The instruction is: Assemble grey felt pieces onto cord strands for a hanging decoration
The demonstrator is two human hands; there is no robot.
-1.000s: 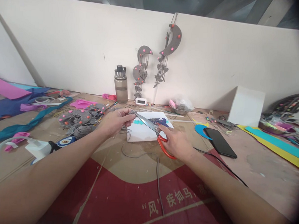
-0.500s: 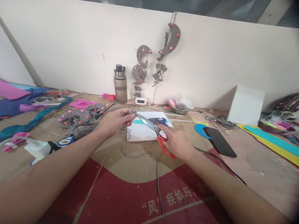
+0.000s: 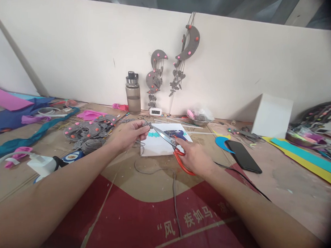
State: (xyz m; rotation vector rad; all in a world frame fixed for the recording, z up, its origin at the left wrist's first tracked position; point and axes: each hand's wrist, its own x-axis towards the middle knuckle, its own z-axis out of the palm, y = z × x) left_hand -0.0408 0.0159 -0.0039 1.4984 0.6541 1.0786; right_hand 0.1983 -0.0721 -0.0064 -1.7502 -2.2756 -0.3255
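Barely any change since earlier frame, we note: left hand [image 3: 129,134] still pinches small grey felt piece [image 3: 147,124] mid-table; right hand [image 3: 194,156] still grips red-handled scissors [image 3: 172,145], steel blades nearly closed, tip touching felt; white card [image 3: 159,147] beneath.

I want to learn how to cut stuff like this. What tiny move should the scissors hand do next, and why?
Probably squeeze the handles shut. The right hand holds the red-handled scissors with the blade tips right at the small grey felt piece pinched in the left hand. A grey cord trails down from there to the table. Whether the blades already bite the felt is too small to tell.
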